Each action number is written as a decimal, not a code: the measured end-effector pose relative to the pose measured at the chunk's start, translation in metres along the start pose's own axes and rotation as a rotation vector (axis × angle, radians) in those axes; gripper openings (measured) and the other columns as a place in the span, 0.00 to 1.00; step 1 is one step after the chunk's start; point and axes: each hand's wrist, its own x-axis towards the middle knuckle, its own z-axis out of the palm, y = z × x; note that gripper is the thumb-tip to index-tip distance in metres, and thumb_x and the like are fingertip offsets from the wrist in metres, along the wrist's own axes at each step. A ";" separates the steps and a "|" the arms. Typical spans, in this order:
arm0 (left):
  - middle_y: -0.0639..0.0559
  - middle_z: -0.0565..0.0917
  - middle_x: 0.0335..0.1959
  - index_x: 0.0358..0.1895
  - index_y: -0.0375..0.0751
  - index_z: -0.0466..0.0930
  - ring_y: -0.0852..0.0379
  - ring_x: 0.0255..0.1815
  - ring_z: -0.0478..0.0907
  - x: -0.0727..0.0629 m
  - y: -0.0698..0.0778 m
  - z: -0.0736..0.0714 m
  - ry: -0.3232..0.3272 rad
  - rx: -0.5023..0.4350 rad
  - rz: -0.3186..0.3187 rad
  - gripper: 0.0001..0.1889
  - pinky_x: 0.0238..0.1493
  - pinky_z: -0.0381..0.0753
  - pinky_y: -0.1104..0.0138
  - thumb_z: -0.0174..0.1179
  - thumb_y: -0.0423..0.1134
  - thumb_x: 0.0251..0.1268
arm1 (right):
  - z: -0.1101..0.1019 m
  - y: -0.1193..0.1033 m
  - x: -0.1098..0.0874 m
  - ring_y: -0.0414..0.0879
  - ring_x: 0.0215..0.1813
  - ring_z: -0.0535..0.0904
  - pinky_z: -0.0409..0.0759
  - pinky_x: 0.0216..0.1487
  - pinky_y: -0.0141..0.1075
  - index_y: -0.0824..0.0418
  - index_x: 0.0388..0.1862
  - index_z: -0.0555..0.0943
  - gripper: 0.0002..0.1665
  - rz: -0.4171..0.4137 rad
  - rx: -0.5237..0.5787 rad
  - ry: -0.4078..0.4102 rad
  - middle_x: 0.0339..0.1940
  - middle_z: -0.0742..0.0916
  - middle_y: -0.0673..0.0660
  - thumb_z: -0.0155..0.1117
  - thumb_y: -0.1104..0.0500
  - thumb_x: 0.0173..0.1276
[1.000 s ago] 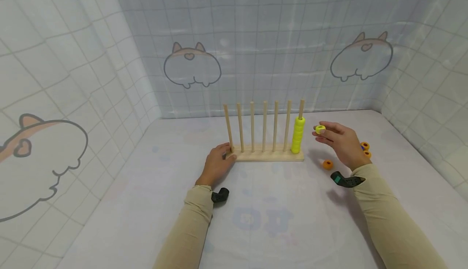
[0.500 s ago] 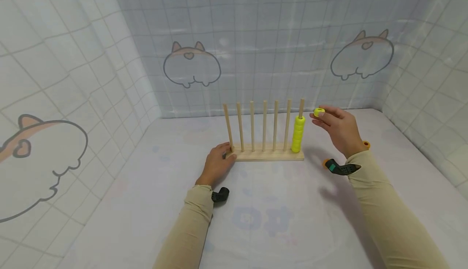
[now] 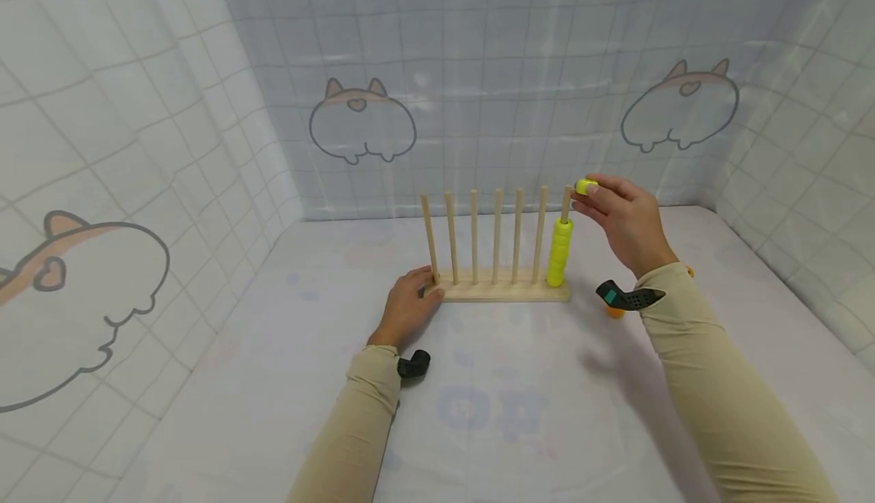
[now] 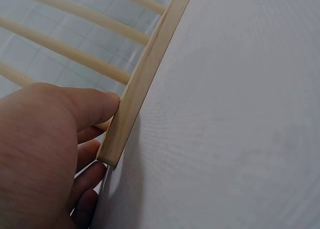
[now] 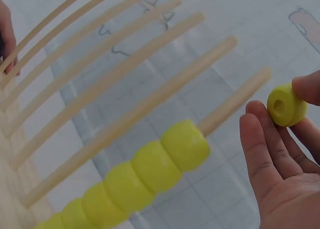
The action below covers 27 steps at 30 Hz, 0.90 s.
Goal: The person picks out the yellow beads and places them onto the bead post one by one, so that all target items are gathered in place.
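A wooden rack [image 3: 499, 292] with several upright pegs stands on the table. My left hand [image 3: 406, 305] holds the left end of its base, thumb [image 4: 97, 107] on the front and fingers behind. On the rightmost peg is a stack of yellow beads [image 3: 559, 252], with bare peg above it. My right hand [image 3: 632, 226] pinches a loose yellow bead [image 5: 287, 108] between thumb and fingers, near the top of that peg. In the right wrist view the bead's hole faces the peg tip, with a gap between them.
An orange bead [image 3: 615, 311] lies on the table, partly hidden by the black right wrist strap [image 3: 629, 295]. A bit of another orange bead [image 3: 690, 272] shows behind my right wrist. Tile-patterned sheets [image 3: 478, 70] form walls around the table.
My right hand has risen and moved left with the yellow bead, from beside the stack to near the peg's tip. My left hand has stayed on the rack's base.
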 end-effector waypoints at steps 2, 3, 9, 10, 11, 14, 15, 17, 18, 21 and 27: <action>0.47 0.71 0.72 0.68 0.37 0.75 0.43 0.74 0.62 0.001 0.000 0.000 0.002 0.003 0.003 0.27 0.74 0.59 0.50 0.60 0.46 0.71 | 0.003 -0.001 0.001 0.53 0.57 0.82 0.80 0.59 0.39 0.75 0.63 0.73 0.28 -0.001 -0.003 0.003 0.57 0.78 0.63 0.68 0.62 0.69; 0.47 0.71 0.72 0.68 0.37 0.75 0.43 0.74 0.62 0.001 0.000 0.000 0.002 0.004 0.004 0.26 0.74 0.59 0.50 0.60 0.46 0.71 | 0.004 -0.002 0.002 0.53 0.57 0.82 0.80 0.59 0.38 0.75 0.63 0.72 0.29 -0.002 -0.006 0.003 0.57 0.78 0.63 0.68 0.62 0.69; 0.48 0.71 0.72 0.68 0.38 0.76 0.43 0.74 0.63 0.002 -0.002 0.001 0.007 0.011 0.010 0.26 0.74 0.59 0.50 0.61 0.46 0.71 | 0.008 -0.003 0.006 0.54 0.57 0.81 0.80 0.59 0.37 0.75 0.63 0.72 0.28 -0.008 -0.016 0.011 0.56 0.79 0.63 0.68 0.61 0.70; 0.48 0.71 0.72 0.68 0.38 0.76 0.43 0.74 0.63 0.002 -0.002 0.001 0.007 0.014 0.010 0.26 0.74 0.59 0.50 0.61 0.46 0.71 | 0.009 -0.003 0.007 0.54 0.57 0.81 0.80 0.59 0.37 0.75 0.63 0.72 0.28 -0.009 -0.013 0.010 0.56 0.79 0.63 0.68 0.62 0.70; 0.48 0.71 0.72 0.68 0.38 0.76 0.43 0.74 0.63 0.002 -0.002 0.002 0.008 0.016 0.010 0.26 0.74 0.59 0.50 0.61 0.46 0.71 | 0.009 -0.004 0.007 0.55 0.57 0.81 0.80 0.59 0.38 0.75 0.63 0.72 0.28 -0.011 -0.009 0.009 0.56 0.79 0.64 0.68 0.62 0.70; 0.48 0.71 0.72 0.68 0.38 0.76 0.44 0.74 0.63 0.002 -0.002 0.002 0.005 0.019 0.008 0.26 0.74 0.59 0.50 0.61 0.47 0.71 | 0.011 -0.005 0.008 0.55 0.58 0.81 0.80 0.59 0.38 0.76 0.63 0.72 0.29 -0.017 -0.007 0.003 0.56 0.80 0.64 0.68 0.62 0.69; 0.48 0.71 0.72 0.68 0.38 0.76 0.44 0.74 0.63 0.002 -0.002 0.002 0.006 0.017 0.008 0.26 0.74 0.58 0.50 0.61 0.46 0.71 | 0.011 -0.006 0.008 0.55 0.58 0.81 0.80 0.59 0.38 0.75 0.63 0.73 0.28 -0.021 -0.010 -0.004 0.56 0.80 0.64 0.68 0.62 0.69; 0.48 0.71 0.72 0.68 0.37 0.76 0.44 0.74 0.62 0.002 -0.002 0.001 0.006 0.017 0.006 0.26 0.74 0.58 0.50 0.61 0.46 0.71 | 0.012 -0.006 0.009 0.54 0.58 0.82 0.80 0.59 0.37 0.74 0.62 0.74 0.27 -0.031 -0.030 -0.013 0.55 0.81 0.64 0.69 0.63 0.69; 0.48 0.71 0.72 0.68 0.37 0.76 0.43 0.74 0.62 0.002 -0.002 0.002 0.007 0.014 0.005 0.26 0.74 0.59 0.50 0.61 0.46 0.71 | 0.013 -0.005 0.010 0.54 0.58 0.82 0.80 0.59 0.37 0.75 0.62 0.74 0.27 -0.036 -0.040 -0.020 0.55 0.82 0.64 0.69 0.63 0.69; 0.48 0.71 0.72 0.68 0.38 0.76 0.44 0.74 0.62 0.000 0.000 0.001 0.005 0.008 -0.005 0.26 0.74 0.59 0.50 0.60 0.46 0.71 | 0.014 -0.005 0.010 0.53 0.57 0.83 0.80 0.58 0.36 0.75 0.62 0.74 0.27 -0.050 -0.060 -0.038 0.54 0.83 0.65 0.69 0.64 0.68; 0.48 0.71 0.72 0.68 0.38 0.76 0.44 0.74 0.62 -0.001 0.002 -0.001 0.003 -0.007 -0.009 0.26 0.74 0.59 0.50 0.61 0.46 0.71 | 0.015 -0.006 0.010 0.53 0.56 0.83 0.80 0.58 0.37 0.75 0.61 0.75 0.27 -0.056 -0.087 -0.059 0.56 0.84 0.67 0.70 0.64 0.68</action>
